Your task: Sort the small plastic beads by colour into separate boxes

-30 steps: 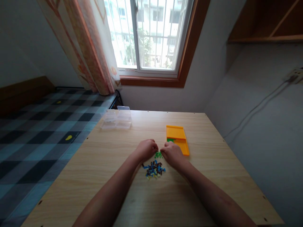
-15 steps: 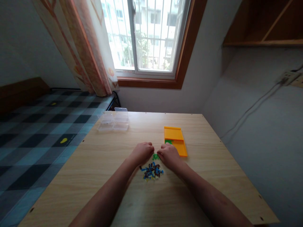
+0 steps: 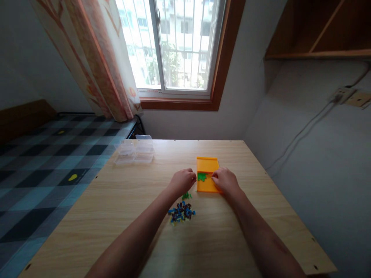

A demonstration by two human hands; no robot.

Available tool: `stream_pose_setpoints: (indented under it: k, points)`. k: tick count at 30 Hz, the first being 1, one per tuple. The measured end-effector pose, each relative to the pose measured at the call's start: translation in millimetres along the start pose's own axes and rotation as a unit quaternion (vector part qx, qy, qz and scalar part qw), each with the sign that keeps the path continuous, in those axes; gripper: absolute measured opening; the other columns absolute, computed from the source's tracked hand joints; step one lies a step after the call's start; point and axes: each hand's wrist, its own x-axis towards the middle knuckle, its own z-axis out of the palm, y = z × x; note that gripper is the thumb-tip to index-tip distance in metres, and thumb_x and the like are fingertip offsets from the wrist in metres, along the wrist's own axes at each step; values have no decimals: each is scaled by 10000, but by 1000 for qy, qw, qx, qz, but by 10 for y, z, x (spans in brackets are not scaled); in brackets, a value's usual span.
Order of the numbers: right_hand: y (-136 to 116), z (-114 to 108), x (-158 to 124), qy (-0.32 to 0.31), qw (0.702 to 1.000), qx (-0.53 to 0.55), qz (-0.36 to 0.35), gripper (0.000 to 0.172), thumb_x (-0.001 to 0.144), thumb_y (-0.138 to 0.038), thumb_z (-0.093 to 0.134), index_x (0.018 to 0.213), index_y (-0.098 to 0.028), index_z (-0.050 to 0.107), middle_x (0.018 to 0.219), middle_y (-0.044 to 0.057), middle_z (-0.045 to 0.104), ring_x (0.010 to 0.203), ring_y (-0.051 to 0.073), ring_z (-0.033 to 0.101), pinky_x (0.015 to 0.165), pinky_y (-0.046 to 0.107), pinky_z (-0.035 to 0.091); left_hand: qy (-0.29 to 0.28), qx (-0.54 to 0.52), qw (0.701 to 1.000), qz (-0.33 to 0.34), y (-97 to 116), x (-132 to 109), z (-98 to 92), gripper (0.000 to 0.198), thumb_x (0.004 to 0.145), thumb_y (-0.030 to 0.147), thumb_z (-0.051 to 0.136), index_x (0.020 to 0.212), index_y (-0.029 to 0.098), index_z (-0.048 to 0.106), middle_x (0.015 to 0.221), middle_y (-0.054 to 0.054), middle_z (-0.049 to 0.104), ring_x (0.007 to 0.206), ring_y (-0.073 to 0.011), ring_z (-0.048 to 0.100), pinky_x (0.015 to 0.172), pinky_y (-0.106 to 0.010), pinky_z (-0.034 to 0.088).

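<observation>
An orange two-part tray (image 3: 207, 165) lies on the table, with green pieces (image 3: 202, 177) in the left of its nearer compartment. My right hand (image 3: 225, 179) is over the right side of that compartment, fingers pinched together; whatever they hold is too small to make out. Just left of the tray is my left hand (image 3: 183, 180), its fingers also closed, and their contents cannot be seen. Below it lies a small cluster of loose green pieces (image 3: 187, 196). Nearer to me is a heap of small blue, dark brown and yellowish pieces (image 3: 182, 212).
A clear plastic compartment box (image 3: 135, 156) with raised lids stands at the table's far left corner. The wooden table (image 3: 139, 193) borders a bed with a checked cover (image 3: 72, 154) on the left. A cable (image 3: 301, 133) hangs along the right wall.
Both hands have moved from the green pieces toward the tray, the right one ending over its near compartment. The green pieces in the tray now show more fully. The view has shifted slightly.
</observation>
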Motion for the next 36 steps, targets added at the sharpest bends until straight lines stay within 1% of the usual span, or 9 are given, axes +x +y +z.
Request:
stream_pose_setpoints:
  k: [3, 6, 10, 13, 17, 21, 26, 31, 36]
  points:
    - [69, 41, 47, -21, 1000, -2, 21, 199, 862, -251, 630, 883, -249, 828, 912, 73, 787, 853, 208, 695, 696, 267, 441, -17, 1, 1000, 11, 225, 192, 110, 238, 924, 238, 566, 864, 220, 796, 962, -89, 727, 848, -211, 692, 760, -284, 510]
    - [49, 104, 84, -31, 999, 5, 23, 207, 858, -271, 627, 889, -279, 831, 914, 52, 796, 848, 196, 706, 673, 255, 439, -30, 3, 999, 11, 366, 319, 231, 234, 895, 209, 574, 875, 207, 807, 918, -103, 728, 832, -225, 695, 762, -294, 521]
    - [71, 129, 100, -27, 999, 21, 17, 230, 878, -301, 611, 948, -305, 830, 960, 30, 800, 902, 188, 711, 694, 242, 449, -32, 2, 999, 10, 436, 380, 310, 248, 893, 202, 564, 919, 218, 810, 940, -98, 732, 827, -226, 695, 767, -301, 523]
    - [142, 104, 77, -16, 999, 32, 17, 242, 895, -322, 609, 996, -296, 827, 1030, 36, 796, 952, 191, 706, 728, 242, 459, -24, -4, 1000, 3, 436, 383, 289, 230, 900, 209, 576, 884, 218, 805, 939, -89, 723, 825, -221, 692, 758, -295, 512]
    - [214, 75, 41, -7, 999, 38, 18, 249, 908, -305, 604, 1020, -287, 826, 1066, 42, 789, 978, 196, 698, 773, 247, 466, 14, -20, 999, -36, 301, 319, 151, 250, 972, 277, 546, 966, 244, 795, 1008, -72, 710, 891, -202, 685, 781, -276, 494]
    - [200, 109, 38, -15, 999, 35, 11, 221, 892, -306, 632, 982, -292, 833, 1030, 41, 794, 957, 199, 699, 767, 252, 466, 52, -36, 994, -93, -23, 118, -31, 293, 1004, 266, 503, 1149, 227, 754, 1094, -81, 699, 907, -195, 675, 799, -283, 490]
    - [105, 188, 77, -11, 999, 29, 5, 224, 899, -298, 623, 970, -284, 835, 1006, 53, 793, 956, 208, 690, 766, 260, 459, 1, -66, 994, -81, -373, -251, -70, 198, 872, 198, 662, 1012, 233, 797, 1022, -48, 732, 838, -178, 675, 761, -259, 485]
    - [55, 178, 74, 6, 1000, 28, -5, 236, 926, -274, 601, 985, -260, 829, 1015, 68, 780, 975, 217, 668, 797, 277, 456, -16, -84, 994, -70, -419, -519, 27, 223, 859, 193, 630, 994, 231, 803, 980, -46, 739, 822, -175, 673, 748, -259, 479]
    - [-81, 75, -77, 20, 997, 42, -60, 224, 972, -290, 595, 1017, -254, 812, 1039, 62, 759, 1018, 200, 641, 878, 272, 439, -19, -98, 994, -35, -387, -603, 80, 186, 848, 247, 676, 980, 262, 806, 963, -21, 743, 848, -171, 674, 760, -245, 475]
